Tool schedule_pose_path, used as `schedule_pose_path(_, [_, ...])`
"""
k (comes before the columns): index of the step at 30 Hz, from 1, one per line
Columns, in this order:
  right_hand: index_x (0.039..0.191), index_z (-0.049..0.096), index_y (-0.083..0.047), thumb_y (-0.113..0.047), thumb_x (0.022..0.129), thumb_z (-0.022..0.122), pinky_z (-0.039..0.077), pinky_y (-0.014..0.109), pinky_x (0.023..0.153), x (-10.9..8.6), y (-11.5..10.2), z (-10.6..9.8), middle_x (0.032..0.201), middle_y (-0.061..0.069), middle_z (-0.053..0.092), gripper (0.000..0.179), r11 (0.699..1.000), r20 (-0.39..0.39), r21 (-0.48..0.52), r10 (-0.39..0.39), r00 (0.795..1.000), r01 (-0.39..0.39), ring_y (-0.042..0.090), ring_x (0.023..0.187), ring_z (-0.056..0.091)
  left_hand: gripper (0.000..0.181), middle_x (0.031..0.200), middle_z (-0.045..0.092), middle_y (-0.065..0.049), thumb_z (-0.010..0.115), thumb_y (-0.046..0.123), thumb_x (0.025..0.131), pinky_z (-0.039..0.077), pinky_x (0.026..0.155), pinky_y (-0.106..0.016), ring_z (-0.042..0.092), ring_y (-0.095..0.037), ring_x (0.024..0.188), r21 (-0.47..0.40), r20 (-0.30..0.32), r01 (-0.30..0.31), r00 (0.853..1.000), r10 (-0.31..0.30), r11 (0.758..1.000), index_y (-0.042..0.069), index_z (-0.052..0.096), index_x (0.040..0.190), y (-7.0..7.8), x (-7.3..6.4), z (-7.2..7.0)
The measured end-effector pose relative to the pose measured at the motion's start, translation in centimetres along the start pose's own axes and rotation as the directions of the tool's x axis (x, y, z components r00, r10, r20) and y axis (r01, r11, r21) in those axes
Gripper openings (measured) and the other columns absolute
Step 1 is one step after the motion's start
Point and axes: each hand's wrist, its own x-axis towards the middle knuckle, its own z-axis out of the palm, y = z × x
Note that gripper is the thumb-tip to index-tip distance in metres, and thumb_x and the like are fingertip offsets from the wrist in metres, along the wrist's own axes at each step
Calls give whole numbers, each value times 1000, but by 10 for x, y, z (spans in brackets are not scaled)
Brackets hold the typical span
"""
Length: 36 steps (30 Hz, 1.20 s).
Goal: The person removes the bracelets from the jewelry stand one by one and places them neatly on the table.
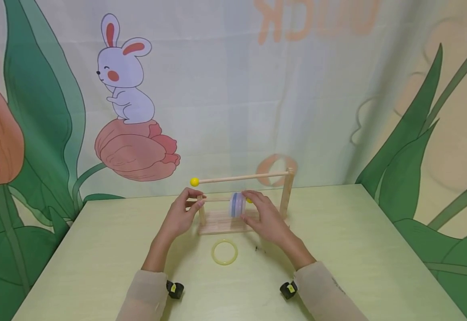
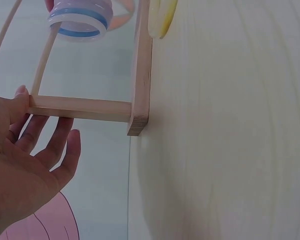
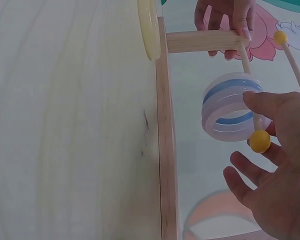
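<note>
A wooden rack (image 1: 223, 229) stands on the table, with a short post (image 2: 80, 107) at its left end and a tall post (image 1: 286, 196) at its right. My left hand (image 1: 181, 214) holds the top of the short post between thumb and fingers. From that post a lower rod (image 1: 217, 199) runs rightward, ending in a yellow ball (image 3: 260, 141). Several white, blue and pale purple rings (image 1: 237, 205) hang together on this rod. My right hand (image 1: 267, 220) holds the rings near the ball, its thumb against their rim; the rings partly hide its fingers.
Nearer me, a yellow ring (image 1: 224, 264) lies flat on the table (image 1: 117, 258). Above the lower rod, an upper rod (image 1: 241, 178) with a yellow ball (image 1: 194, 182) extends left from the tall post. A printed curtain (image 1: 217, 89) hangs behind the table.
</note>
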Motion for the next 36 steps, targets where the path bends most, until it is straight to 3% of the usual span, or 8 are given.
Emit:
schedule_pose_path(20, [154,52,-10,-17,97,80,41,55,117,0,2,-2,156,10,53,63,1000,-16,15,18,1000,-18,34,144,48,28,138,66,-13,62,19,109,51,109,-54,64,-40,128,-20,5,3,1000,-3,1000,8,56,135,0,0,1])
schedule_pose_path(36, [154,50,-9,-22,99,79,40,53,119,-1,5,-2,155,9,53,63,1000,-4,22,20,1000,-20,32,143,49,27,138,67,-12,62,20,109,51,109,-54,65,-39,128,-13,-3,9,1000,-9,1000,9,56,133,2,-1,2])
